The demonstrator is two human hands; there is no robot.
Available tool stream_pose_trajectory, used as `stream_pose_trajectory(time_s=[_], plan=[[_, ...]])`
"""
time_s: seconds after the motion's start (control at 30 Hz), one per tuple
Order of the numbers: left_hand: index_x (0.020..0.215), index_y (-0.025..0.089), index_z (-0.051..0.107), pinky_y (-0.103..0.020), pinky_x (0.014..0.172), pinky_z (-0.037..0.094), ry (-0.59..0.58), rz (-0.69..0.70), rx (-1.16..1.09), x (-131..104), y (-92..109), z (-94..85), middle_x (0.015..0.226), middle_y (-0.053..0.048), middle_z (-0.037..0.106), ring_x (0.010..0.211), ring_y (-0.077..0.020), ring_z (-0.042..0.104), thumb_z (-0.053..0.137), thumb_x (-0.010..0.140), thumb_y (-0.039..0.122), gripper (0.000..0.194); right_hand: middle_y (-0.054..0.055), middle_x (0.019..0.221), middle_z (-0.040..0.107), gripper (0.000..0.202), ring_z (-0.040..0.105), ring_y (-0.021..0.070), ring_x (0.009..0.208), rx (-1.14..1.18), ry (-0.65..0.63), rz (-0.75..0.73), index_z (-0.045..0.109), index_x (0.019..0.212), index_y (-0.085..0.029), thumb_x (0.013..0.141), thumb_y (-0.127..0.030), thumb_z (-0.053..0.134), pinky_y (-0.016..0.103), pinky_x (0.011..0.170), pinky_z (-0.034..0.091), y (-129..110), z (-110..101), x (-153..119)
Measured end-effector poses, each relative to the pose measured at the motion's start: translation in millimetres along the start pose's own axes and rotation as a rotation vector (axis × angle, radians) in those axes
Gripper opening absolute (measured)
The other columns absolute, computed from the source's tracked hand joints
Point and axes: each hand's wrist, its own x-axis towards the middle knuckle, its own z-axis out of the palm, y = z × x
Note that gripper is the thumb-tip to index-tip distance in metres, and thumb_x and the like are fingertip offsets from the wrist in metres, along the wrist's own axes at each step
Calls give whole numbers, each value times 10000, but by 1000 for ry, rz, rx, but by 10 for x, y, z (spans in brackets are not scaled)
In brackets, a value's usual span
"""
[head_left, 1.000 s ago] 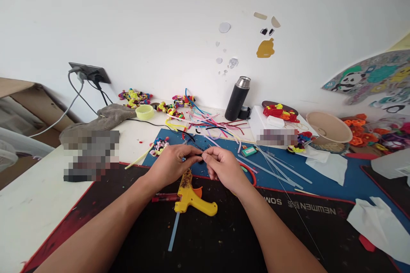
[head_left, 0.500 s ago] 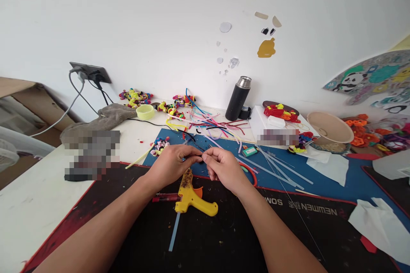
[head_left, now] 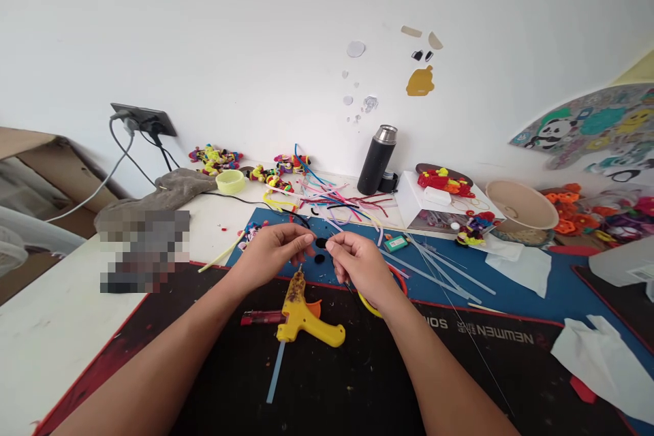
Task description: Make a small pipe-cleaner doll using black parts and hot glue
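Since the right fingers apparently pinch a small round black disc, left fingers' hold unclear, light edge-only pressure seems advisable

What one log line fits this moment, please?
left hand: beside black disc; right hand: at disc's edge; hot-glue gun: mostly on black NEWMEN mat

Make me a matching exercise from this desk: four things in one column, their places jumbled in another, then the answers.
1. Upper of two flat black round discs
2. Yellow plastic glue gun
3. Beige round bowl
4. Pale yellow round container

A. Beside the grey cloth
B. Mostly on the black red-edged mat
C. Right of the white rectangular box
D. In the gap between left hand and right hand

Pairs: 1-D; 2-B; 3-C; 4-A
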Motion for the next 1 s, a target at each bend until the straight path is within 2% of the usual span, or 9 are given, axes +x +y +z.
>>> stream_pose_trajectory(time_s=[0.1,0.33,0.63,1.0], plan=[[810,184,720,-285,622,542,-47,-42,10,2,13,-3,784,-56,782,624,-159,642,641,909,662,495,-68,546,546,270,494,120,461,-39,-27,-10,653,907,-215,945,-482,666,244,496,402,12,10,0],[823,184,706,-282,611,515,-136,-114,-79,-15,28,2,725,-32,748,605,-150,613,734,838,639,456,-66,557,556,245,500,117,468,-78,-46,1,661,921,-211,958,-453,648,243,500,413,0,33,-9],[817,177,690,-288,622,509,-105,-146,-111,5,-3,-15,720,-36,737,609,-150,611,715,846,652,477,-59,569,557,317,498,113,459,9,56,16,689,965,-189,929,-502,659,241,475,394,-50,-13,10],[833,182,699,-291,631,516,-97,-140,-90,-2,-8,-1,723,-32,739,626,-158,617,702,853,633,451,-64,591,574,346,509,101,453,-2,-6,19,680,979,-193,945,-536,645,233,468,387,-24,0,-2]])
